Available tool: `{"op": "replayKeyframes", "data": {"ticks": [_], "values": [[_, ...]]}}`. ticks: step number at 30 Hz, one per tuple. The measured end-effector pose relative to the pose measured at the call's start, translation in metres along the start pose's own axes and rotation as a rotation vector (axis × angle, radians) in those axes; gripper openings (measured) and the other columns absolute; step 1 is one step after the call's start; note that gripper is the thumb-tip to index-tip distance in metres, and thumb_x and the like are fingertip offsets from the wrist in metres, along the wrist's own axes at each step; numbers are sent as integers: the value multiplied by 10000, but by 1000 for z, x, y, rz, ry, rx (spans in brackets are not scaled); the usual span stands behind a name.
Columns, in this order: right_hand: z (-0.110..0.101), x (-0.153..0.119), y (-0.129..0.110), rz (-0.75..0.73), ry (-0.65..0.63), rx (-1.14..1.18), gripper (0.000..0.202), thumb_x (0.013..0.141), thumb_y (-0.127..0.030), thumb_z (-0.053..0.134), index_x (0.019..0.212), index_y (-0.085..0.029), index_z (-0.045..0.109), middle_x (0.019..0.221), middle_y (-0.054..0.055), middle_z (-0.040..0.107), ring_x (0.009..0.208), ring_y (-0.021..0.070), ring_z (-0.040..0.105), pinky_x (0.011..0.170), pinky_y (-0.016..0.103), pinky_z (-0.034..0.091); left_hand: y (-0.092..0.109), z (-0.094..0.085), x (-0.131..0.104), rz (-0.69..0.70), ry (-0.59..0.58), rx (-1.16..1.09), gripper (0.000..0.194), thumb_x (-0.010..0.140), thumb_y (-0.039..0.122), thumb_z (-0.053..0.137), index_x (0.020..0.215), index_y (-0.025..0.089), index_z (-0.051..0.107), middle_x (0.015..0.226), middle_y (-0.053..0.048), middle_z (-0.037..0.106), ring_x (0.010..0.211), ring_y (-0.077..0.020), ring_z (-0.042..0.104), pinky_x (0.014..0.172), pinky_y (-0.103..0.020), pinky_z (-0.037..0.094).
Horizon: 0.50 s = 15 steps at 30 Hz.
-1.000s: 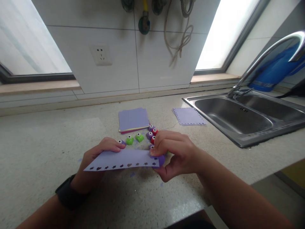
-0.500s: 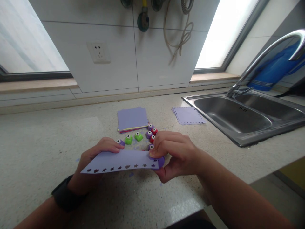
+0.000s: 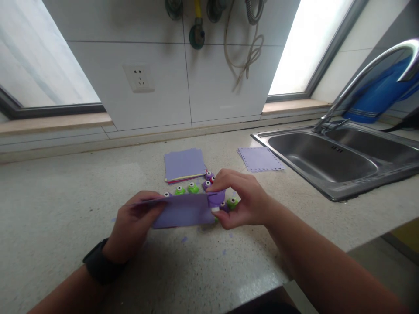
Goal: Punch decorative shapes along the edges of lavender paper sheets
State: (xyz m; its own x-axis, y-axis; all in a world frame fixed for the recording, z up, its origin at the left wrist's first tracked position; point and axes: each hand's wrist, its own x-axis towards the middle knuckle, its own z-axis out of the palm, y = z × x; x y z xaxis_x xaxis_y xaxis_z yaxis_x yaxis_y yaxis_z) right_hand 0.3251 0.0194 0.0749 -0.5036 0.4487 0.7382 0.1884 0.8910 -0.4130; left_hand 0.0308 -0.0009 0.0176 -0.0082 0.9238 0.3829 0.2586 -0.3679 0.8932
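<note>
My left hand (image 3: 139, 218) pinches the left end of a purple sheet of paper (image 3: 183, 211), thumb in front and fingers behind. The sheet is tilted up, its plain side towards me. At its right edge a purple craft punch (image 3: 216, 199) with a white button underneath is gripped between the thumb and fingers of my right hand (image 3: 240, 198). The paper's edge sits in or against the punch; I cannot tell how deep. Just behind the sheet stand several small punches, among them a green punch (image 3: 193, 187) and another green punch (image 3: 233, 203) by my right fingers.
A stack of coloured paper (image 3: 185, 163) lies behind the punches. Farther right, purple sheets with punched edges (image 3: 261, 159) lie beside the steel sink (image 3: 317, 152) with its faucet (image 3: 366, 69). Small purple paper scraps (image 3: 184, 239) dot the speckled counter (image 3: 65, 209).
The sheet has been tipped so its row of punched shapes no longer shows. The punch has turned over, white button now facing down, and both hands have shifted slightly.
</note>
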Motion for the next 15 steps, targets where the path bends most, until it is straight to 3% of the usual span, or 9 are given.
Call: {"op": "replayKeyframes", "data": {"ticks": [5,9,15], "values": [[-1,-4,19,166,139,32,318,772,-225,761,1077,-208,672,926,36,719,807,173,667,741,335,544,4,6,3,-195,98,-217,401,768,402,832,1058,182,666,994,-99,775,890,-268,741,775,-395,614],[0,-6,30,322,201,46,212,858,-280,720,1047,-191,680,914,42,724,832,175,674,790,355,548,5,7,6,-202,90,-261,455,775,405,828,1123,174,648,1116,-127,761,1010,-286,728,883,-429,592],[4,-4,36,465,158,7,217,902,-319,694,1072,-184,686,972,66,736,898,189,682,847,385,536,-2,6,9,-181,89,-267,480,788,417,815,1168,176,646,1176,-134,743,1081,-297,708,955,-464,564]]}}
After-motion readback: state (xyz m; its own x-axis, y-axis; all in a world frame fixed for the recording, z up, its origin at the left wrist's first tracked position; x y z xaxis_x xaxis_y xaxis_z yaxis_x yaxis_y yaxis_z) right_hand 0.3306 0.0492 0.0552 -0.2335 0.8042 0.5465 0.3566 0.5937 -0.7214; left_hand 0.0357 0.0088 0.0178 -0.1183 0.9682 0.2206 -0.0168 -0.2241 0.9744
